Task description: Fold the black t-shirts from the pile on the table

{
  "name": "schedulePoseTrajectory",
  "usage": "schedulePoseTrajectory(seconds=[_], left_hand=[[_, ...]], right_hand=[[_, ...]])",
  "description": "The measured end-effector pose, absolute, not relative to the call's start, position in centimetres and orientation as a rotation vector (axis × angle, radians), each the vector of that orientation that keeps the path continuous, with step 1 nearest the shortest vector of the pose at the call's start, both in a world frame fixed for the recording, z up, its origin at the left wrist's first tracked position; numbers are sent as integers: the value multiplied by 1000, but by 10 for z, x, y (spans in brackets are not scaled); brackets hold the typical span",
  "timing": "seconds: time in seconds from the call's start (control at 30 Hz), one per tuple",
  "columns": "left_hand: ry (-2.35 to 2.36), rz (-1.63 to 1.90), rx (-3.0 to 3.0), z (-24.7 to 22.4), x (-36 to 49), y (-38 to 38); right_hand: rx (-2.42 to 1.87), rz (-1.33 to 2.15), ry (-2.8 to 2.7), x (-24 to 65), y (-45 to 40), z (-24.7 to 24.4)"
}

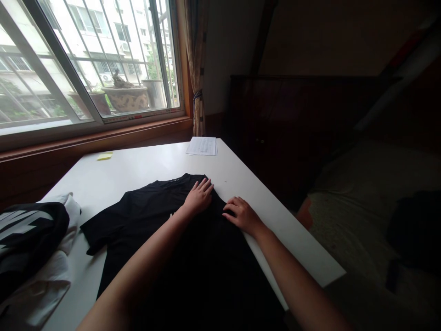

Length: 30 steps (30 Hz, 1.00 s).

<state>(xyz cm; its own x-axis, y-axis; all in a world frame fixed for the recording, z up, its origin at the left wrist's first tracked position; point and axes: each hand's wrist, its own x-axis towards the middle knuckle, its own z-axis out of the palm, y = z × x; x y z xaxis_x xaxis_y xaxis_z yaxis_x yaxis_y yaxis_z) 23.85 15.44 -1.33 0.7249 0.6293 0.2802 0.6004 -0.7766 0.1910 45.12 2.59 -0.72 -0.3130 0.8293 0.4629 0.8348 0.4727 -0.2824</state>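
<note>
Beside a window with metal bars (120,59), a smooth white table (161,158) stands in a rather dark room. On it lies a black short-sleeved shirt of thin cloth (206,234), spread out, its collar (172,179) toward the far end. Such a shirt is probably light and soft, with no stiffness of its own, so it should wrinkle or slide easily on the smooth top; fragile it does not seem. Good places to take hold would be the shoulders or the sleeve hems. The left hand (199,196) rests on the shirt near its right shoulder, fingers stretched and clamped on nothing. The right hand (243,216) is at the shirt's right edge with curled fingers; whether they pinch the cloth, I cannot tell. Left of the shirt are a black garment with grey print (31,230) and a crumpled white cloth (57,280), both cut off by the edge of view. Farther away lie a small yellow paper pad (104,156) and white printed sheets (201,146), whose writing is too small to read. The shirt's lower part is hard to follow, its right sleeve also, and the room's right side is mostly lost in darkness.
</note>
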Motion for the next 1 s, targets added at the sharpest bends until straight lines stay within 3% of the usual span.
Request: schedulePoseTrajectory(seconds=[0.13, 0.5, 0.8, 1.0], left_hand=[[845, 366, 2859, -16, 215, 130], [968, 258, 2848, -6, 88, 66], [1738, 224, 2668, -27, -91, 32], [1853, 465, 2598, -38, -128, 29]], right_hand=[[-1387, 26, -2174, 452, 25, -6], [-1356, 35, -2158, 452, 24, -6], [-1363, -8, -2081, 449, 31, -8], [-1460, 1, -2192, 408, 63, -11]])
